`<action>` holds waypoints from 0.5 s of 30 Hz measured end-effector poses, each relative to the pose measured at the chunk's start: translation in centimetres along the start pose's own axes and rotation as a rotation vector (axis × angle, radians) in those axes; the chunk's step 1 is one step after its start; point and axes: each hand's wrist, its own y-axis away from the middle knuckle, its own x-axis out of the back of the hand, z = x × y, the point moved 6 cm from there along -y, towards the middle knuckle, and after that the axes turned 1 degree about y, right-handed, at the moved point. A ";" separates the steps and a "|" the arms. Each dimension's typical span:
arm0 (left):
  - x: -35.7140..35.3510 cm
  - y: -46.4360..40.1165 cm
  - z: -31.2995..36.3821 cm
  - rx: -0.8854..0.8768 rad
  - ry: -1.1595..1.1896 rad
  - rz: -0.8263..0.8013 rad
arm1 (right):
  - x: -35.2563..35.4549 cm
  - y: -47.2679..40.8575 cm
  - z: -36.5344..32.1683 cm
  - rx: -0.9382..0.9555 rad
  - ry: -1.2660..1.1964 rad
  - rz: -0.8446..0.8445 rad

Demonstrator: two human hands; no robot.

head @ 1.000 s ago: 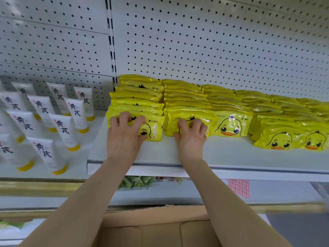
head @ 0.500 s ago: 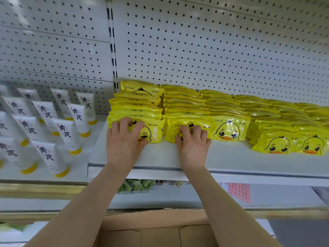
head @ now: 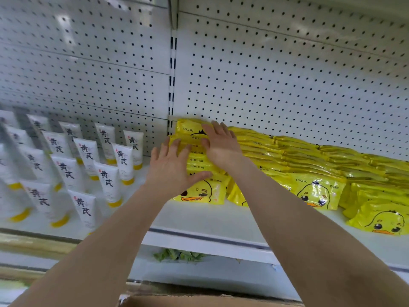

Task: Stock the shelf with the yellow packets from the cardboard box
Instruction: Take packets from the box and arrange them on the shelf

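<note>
Yellow duck-print packets fill the white shelf in overlapping rows. On the leftmost row both my hands lie flat. My left hand presses its middle with fingers spread. My right hand presses the rear packets near the pegboard, fingers straight. Neither hand grips a packet. Further rows stretch to the right. The cardboard box shows only its top edge at the bottom of the view.
White tubes with yellow caps stand in rows on the neighbouring shelf to the left. A white pegboard wall backs both shelves. Green packets peek from the shelf below.
Both hands moved from the front packets of two rows up and back onto the leftmost row. The view tilted upward, so the box has nearly left the frame.
</note>
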 end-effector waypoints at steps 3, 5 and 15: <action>-0.3 -0.3 -0.8 0.015 0.042 -0.064 | -1.4 -1.9 -0.7 -0.013 0.033 -0.113; 0.0 -0.1 -1.0 -0.010 0.088 -0.065 | -1.7 -2.1 -0.9 -0.006 0.041 -0.113; 0.9 1.5 -0.7 -0.106 0.109 0.089 | -2.3 -0.1 -0.7 0.018 -0.102 -0.223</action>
